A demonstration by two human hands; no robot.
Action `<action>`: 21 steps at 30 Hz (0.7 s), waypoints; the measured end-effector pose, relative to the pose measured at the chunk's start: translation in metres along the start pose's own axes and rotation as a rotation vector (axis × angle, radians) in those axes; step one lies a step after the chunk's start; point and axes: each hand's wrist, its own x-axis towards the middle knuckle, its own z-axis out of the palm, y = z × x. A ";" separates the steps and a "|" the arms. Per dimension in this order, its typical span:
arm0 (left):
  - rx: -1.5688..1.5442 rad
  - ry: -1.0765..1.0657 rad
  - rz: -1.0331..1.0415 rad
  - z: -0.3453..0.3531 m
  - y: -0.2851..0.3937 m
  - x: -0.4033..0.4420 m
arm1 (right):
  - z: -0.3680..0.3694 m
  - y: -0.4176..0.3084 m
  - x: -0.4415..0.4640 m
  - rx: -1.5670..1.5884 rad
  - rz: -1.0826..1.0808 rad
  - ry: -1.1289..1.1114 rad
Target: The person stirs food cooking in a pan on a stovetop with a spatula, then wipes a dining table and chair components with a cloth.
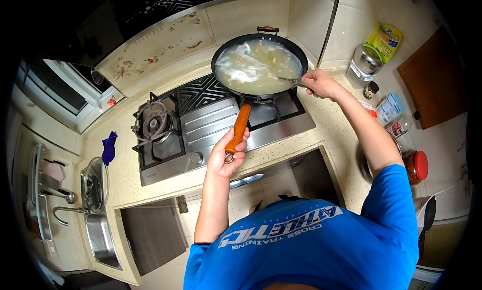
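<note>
A black wok (216, 74) sits over the right burner, filled with cloudy, pale liquid (273, 54) that carries white foam and small bits. My left hand (223, 154) is wrapped around its orange-brown wooden handle (243, 122). At the wok's right edge, my right hand (320, 84) is closed on a thin metal utensil (298, 82). Its far end dips into the liquid, so I cannot tell what kind of utensil it is. A small second handle (267, 29) stands on the wok's far rim.
The left burner (154, 122) of the steel gas stove (211, 122) has a pot ring on it. A sink (102, 240) with a glass lid (94, 184) is at left. A red-lidded jar (417, 168), a yellow bag (385, 40) and a brown board (429, 79) stand at right.
</note>
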 end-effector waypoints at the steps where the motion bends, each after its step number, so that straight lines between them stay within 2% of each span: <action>1: 0.001 0.002 -0.001 0.000 0.000 0.000 | -0.001 -0.001 -0.002 0.102 0.073 -0.088; 5: 0.000 0.008 -0.005 0.000 0.000 0.000 | -0.007 -0.011 -0.022 0.304 0.179 -0.154; 7: -0.004 -0.004 -0.007 -0.001 0.000 0.001 | -0.014 -0.008 -0.026 0.546 0.265 -0.284; 13: -0.052 -0.017 -0.015 -0.005 0.000 0.002 | -0.027 -0.005 -0.044 0.834 0.278 -0.393; 20: -0.041 -0.023 -0.009 -0.005 0.000 0.002 | -0.039 -0.007 -0.049 0.797 0.204 -0.271; 21: -0.041 -0.025 -0.009 -0.004 0.000 0.002 | -0.041 -0.007 -0.048 0.698 0.135 -0.236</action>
